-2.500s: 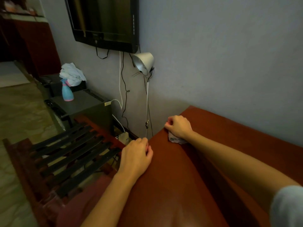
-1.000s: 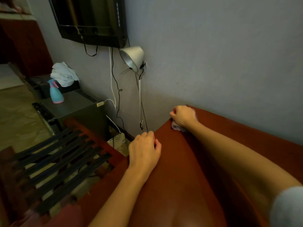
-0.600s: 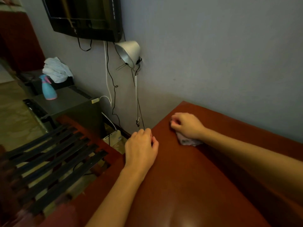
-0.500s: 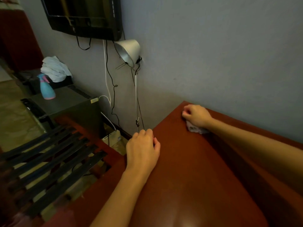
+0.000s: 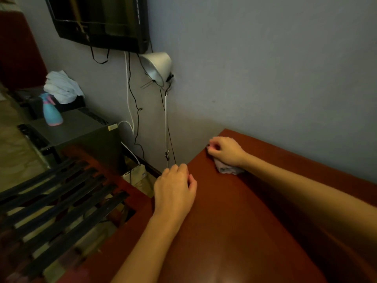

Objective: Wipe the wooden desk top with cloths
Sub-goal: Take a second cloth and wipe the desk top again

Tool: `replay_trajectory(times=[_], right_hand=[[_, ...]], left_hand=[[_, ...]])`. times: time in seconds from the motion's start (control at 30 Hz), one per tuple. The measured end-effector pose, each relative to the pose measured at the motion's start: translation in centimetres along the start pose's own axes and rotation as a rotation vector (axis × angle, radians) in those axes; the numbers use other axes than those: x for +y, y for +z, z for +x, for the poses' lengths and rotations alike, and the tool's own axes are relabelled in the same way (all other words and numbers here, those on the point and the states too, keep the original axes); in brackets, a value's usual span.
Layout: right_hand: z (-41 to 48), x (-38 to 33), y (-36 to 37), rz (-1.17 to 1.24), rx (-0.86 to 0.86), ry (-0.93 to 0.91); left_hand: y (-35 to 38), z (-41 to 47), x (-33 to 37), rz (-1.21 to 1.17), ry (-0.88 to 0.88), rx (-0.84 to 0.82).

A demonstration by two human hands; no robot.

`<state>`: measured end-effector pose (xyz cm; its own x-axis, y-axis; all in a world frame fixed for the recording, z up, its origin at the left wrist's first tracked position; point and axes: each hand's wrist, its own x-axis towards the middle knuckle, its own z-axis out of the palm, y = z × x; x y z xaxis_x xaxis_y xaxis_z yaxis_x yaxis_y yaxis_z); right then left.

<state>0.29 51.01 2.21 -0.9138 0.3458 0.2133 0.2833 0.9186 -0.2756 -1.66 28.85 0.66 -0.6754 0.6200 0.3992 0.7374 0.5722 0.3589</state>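
Note:
The reddish-brown wooden desk top [image 5: 234, 231] fills the lower right, its far edge against the grey wall. My right hand [image 5: 225, 152] presses a small pale crumpled cloth [image 5: 227, 169] onto the desk near the far left corner; most of the cloth is hidden under the hand. My left hand [image 5: 175, 190] rests palm down on the desk's left edge, fingers curled over the rim, holding nothing.
A white clamp lamp [image 5: 157, 66] on a thin pole with hanging cables stands just left of the desk corner. Further left are a dark cabinet [image 5: 81, 131] with a blue spray bottle [image 5: 50, 113] and white towels [image 5: 61, 86], a slatted rack [image 5: 55, 211], a wall-mounted TV [image 5: 102, 21].
My right hand has slid the cloth back and forth near the far left corner, now back toward the left edge. The left hand stays put on the desk edge.

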Motion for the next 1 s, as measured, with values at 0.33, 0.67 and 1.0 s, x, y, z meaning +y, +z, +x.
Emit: replay_trajectory(times=[0.33,0.67,1.0], right_hand=[[7.5,7.3,-0.3,-0.099,0.060,0.397],[0.4,0.9,0.2,-0.098,-0.043,-0.070],[1.8,8.8,-2.2,-0.082,0.070,0.321]], left_hand=[[0.3,0.3,0.2,-0.005,0.014,0.024],[0.0,0.0,0.2,0.021,0.000,-0.010],[0.3,0.2,0.2,0.025,0.015,-0.006]])
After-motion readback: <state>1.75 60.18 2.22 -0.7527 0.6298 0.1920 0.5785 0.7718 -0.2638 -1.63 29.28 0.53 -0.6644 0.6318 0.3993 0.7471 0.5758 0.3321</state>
